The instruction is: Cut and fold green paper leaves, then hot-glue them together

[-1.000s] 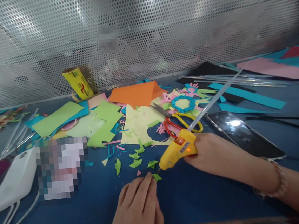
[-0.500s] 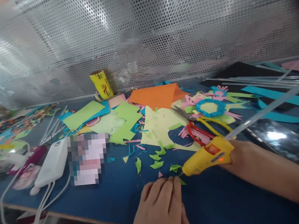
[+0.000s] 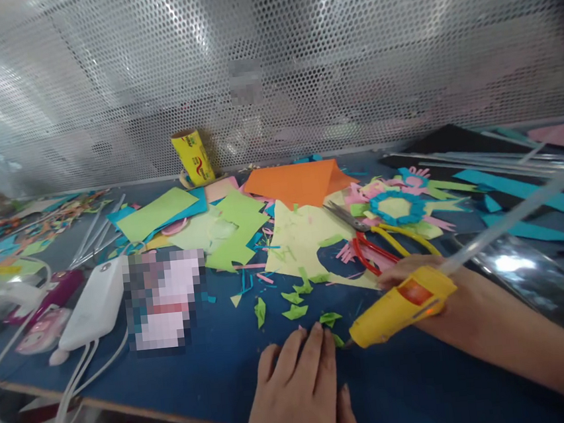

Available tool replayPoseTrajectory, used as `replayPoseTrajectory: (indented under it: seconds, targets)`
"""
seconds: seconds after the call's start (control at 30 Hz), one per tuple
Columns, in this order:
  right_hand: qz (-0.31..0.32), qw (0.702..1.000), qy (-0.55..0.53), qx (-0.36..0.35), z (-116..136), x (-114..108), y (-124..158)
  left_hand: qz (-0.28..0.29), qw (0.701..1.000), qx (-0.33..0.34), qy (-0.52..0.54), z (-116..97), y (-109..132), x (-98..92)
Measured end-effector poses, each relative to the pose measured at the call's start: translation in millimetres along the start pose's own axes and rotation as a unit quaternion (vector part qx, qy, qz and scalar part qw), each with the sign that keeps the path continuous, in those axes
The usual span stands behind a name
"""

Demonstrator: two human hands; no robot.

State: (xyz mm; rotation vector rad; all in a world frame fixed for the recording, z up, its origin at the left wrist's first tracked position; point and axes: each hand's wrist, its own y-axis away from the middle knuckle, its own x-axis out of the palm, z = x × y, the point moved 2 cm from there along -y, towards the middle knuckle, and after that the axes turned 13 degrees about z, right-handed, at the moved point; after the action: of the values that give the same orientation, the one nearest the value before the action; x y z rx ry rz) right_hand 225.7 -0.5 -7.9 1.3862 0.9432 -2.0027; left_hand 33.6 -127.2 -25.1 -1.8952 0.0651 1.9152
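Note:
My left hand (image 3: 298,383) lies palm down on the blue table, fingers stretched forward and slightly apart. Beside its fingertips is a small folded green paper piece (image 3: 338,341), partly covered. My right hand (image 3: 407,270) grips a yellow glue gun (image 3: 401,306), its nozzle pointing left, close to that piece. A clear glue stick (image 3: 492,221) juts from the gun's back, and a small light glows on its side. The gun hides most of my right fingers. Several similar green folded pieces (image 3: 295,312) lie just beyond my left hand.
Red-and-yellow-handled scissors (image 3: 363,230) rest behind the gun, by a blue-ringed paper flower (image 3: 397,208). Paper sheets, including orange card (image 3: 292,184), spread across the back. A yellow tube (image 3: 194,157) stands near the perforated metal panel (image 3: 298,70). At left lies a white power bank (image 3: 94,303) with cables.
The glue gun has shifted slightly right and down with my right hand, and more of that hand shows above it. My left fingers have straightened and spread a little.

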Motion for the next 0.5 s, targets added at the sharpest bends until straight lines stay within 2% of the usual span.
replayPoseTrajectory:
  seconds: [0.03,0.17,0.23,0.33,0.5]
  targets:
    - [-0.002,0.999,-0.035,0.000,-1.5,0.9,0.3,0.004,1.000,0.008,-0.004,0.7,0.0,0.1]
    - [-0.012,0.984,-0.153,0.088,-7.3,3.9,3.0,0.017,0.999,0.034,-0.012,4.1,2.1,1.8]
    - [0.028,0.979,-0.174,0.102,-4.6,3.7,1.8,0.017,0.999,0.038,-0.014,5.0,3.5,2.6]
    - [0.104,0.973,-0.189,0.087,3.7,0.7,-2.1,0.017,0.999,0.040,-0.014,4.1,4.3,4.2]
    - [0.161,0.953,-0.215,0.142,12.0,-4.9,-0.4,-0.016,1.000,0.015,0.002,2.9,4.0,5.6]
